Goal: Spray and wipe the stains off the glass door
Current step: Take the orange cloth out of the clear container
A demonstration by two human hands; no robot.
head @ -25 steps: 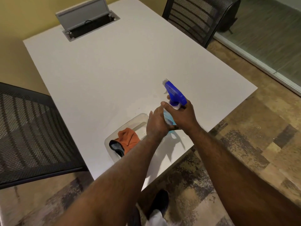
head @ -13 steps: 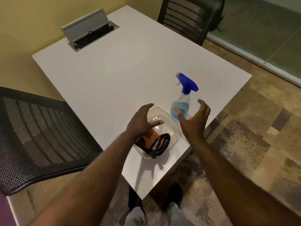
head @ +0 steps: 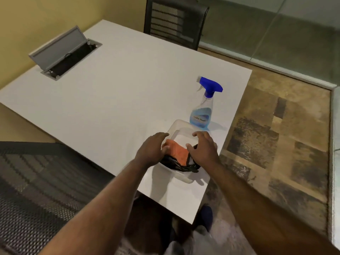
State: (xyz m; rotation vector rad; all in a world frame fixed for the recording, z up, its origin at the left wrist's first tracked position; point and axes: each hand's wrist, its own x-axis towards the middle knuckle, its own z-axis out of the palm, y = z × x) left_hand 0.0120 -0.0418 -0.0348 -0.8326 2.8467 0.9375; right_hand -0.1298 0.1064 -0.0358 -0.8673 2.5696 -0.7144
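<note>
Since the cloth has to come out before any wiping happens, both hands down at the clear plastic tub [head: 181,178] on the near right corner of the white table [head: 114,100]. Left hand [head: 151,150] curled over the tub's left rim, fingers bent and loosely apart, thumb tucked toward the orange cloth [head: 176,150]; probably steadying the tub so it doesn't slide. Right hand [head: 202,148] cupped over the right side, fingers spread and arched, tips hovering on or just above the cloth and the black edging bunched under it. Can't tell if anything's actually pinched yet, looks more like about to grab than grabbed.

Spray bottle [head: 203,109] parked upright just beyond the tub, blue trigger head pointing left, nobody holding it. Makes sense, easy to snatch once the cloth is in hand.

Glass door [head: 276,34] way off at the far right, past the mesh chair [head: 174,24], well apart from everything here. So, guessing, still the gear-gathering stage, no spraying done.

Open cable hatch [head: 62,52] at the far left, irrelevant.
</note>
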